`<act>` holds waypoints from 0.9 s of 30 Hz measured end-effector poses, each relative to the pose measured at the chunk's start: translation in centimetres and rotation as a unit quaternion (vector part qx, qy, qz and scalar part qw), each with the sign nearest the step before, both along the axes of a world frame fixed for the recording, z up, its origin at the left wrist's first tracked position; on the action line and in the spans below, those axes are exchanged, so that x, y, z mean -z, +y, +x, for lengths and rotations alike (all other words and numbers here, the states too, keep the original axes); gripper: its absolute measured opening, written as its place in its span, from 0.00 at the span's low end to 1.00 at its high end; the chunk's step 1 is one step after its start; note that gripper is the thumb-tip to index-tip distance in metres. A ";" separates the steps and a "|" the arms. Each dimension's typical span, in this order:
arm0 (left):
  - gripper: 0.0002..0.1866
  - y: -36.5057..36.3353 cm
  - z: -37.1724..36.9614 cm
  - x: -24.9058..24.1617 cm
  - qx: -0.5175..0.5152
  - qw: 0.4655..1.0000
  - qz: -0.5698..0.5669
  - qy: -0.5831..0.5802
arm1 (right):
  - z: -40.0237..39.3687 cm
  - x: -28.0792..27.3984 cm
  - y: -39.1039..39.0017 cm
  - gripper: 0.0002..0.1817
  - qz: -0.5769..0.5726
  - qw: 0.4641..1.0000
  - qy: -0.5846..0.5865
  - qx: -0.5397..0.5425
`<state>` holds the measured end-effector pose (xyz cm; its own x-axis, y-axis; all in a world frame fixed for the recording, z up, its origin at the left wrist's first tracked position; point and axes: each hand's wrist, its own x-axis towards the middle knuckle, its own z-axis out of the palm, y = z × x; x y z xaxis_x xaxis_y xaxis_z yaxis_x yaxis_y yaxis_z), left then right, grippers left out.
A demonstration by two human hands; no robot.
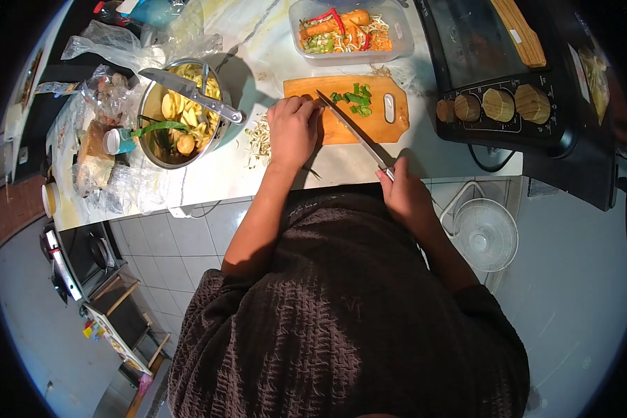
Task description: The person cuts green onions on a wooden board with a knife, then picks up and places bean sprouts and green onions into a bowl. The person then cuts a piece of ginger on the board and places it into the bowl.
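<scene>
My right hand (403, 195) is closed around the handle of a long knife (355, 130). Its blade slants up and left over the wooden cutting board (391, 132), its tip near my left hand (292, 134). That hand rests at the board's left edge with fingers curled together; whatever lies under them is hidden. Cut green vegetable pieces (355, 99) lie on the board past the blade. Left of my left hand, pale bean sprouts (259, 141) are scattered on the counter.
A steel pot (146, 148) of yellowish peelings stands left, a second knife (188, 90) across its rim. A plastic container (400, 56) with carrots, red chillies and sprouts sits behind the board. Plastic bags (108, 177) crowd the left; a black appliance with wooden knobs (498, 104) stands right.
</scene>
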<state>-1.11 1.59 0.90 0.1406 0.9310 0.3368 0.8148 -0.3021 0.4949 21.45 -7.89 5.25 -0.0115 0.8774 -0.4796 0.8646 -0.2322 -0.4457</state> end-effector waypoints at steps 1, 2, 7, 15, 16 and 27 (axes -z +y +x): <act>0.06 0.0 0.0 0.0 -0.001 1.000 -0.001 0.000 | -0.2 -0.4 0.2 0.25 -0.013 1.000 -0.015 -0.002; 0.06 -0.1 0.1 0.0 -0.003 1.000 -0.003 0.002 | -0.3 -0.6 0.4 0.25 -0.026 0.999 -0.030 -0.005; 0.06 0.0 0.4 0.1 0.001 1.000 0.015 -0.004 | -0.2 -1.0 1.2 0.25 -0.031 0.999 -0.030 -0.031; 0.06 0.2 0.4 -0.2 0.034 0.999 0.010 0.028 | 0.0 -1.4 2.5 0.22 0.019 0.996 -0.038 -0.077; 0.06 0.1 0.5 -0.1 0.033 0.999 0.010 0.027 | -0.3 -1.4 2.5 0.22 0.032 0.996 -0.036 -0.076; 0.05 -1.0 -0.6 -0.6 -0.028 1.000 -0.005 0.012 | 0.5 -0.7 1.5 0.23 0.016 0.997 -0.053 -0.061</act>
<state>-1.73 0.60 1.51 0.0967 0.9407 0.3252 0.8423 -0.2514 0.4768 21.94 -6.35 5.97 -0.0693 0.8872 -0.4561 0.9279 -0.1106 -0.3562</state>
